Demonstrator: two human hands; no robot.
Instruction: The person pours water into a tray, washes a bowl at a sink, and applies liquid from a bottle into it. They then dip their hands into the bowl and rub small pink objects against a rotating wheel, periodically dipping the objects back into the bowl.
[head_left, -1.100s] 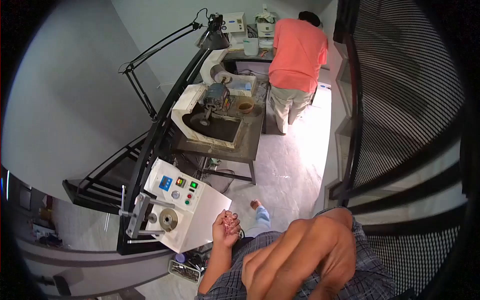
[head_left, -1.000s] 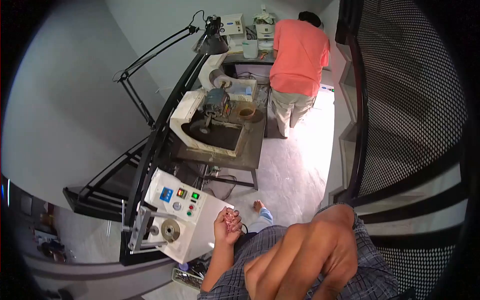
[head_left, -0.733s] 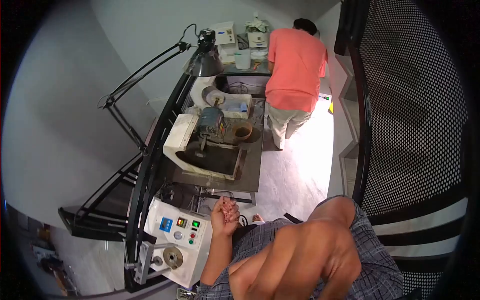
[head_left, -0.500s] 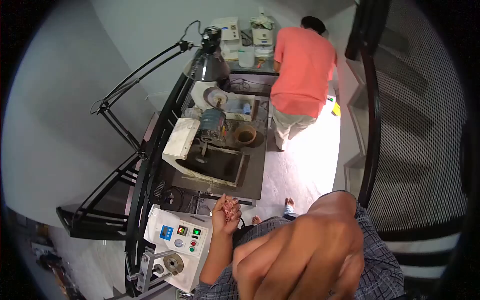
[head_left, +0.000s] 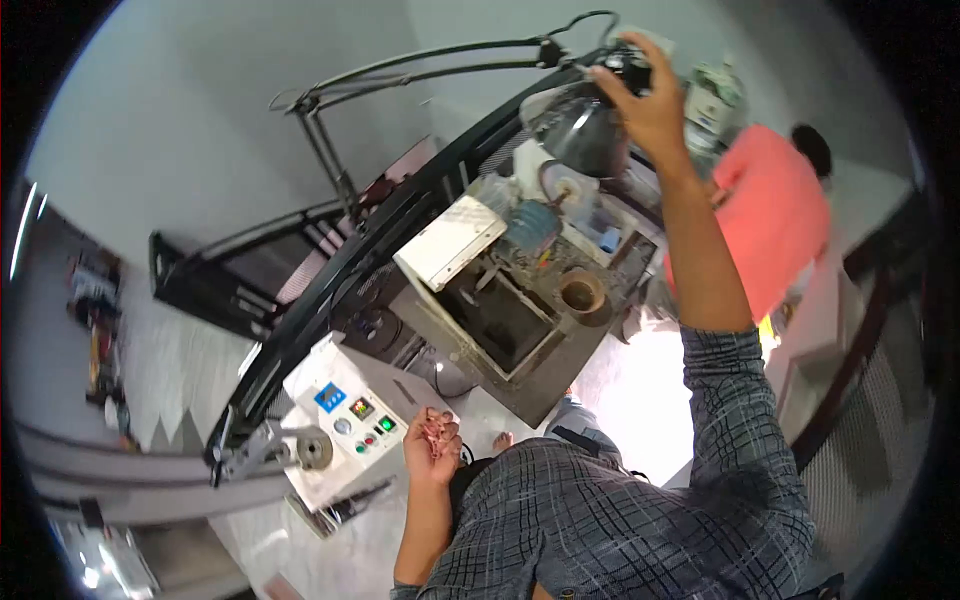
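The left hand (head_left: 432,450) is held off the near side of the tabletop (head_left: 530,396), palm turned up and fingers curled inward; a cluster of small pinkish pieces (head_left: 437,431) is cupped in it. The right hand (head_left: 652,108) is raised over the far end of the tabletop, at the top of a lamp (head_left: 588,138). Its thumb and forefinger are set apart about the lamp's upper part; how far the grip is closed cannot be told. The lamp is carried above the tabletop's far end by a jointed arm (head_left: 549,53), set out from the tabletop's left.

On the tabletop are placed a motor (head_left: 533,226), an open box (head_left: 512,368) with a dark inside toward the near edge, and a bowl (head_left: 582,292) toward the right edge. A white hood (head_left: 452,242) is fixed at the tabletop's left side. A white machine (head_left: 350,400) with lit displays is stationed to the left of the tabletop's near edge. A person (head_left: 765,220) in a coral shirt is seen to the tabletop's right, near the far end.
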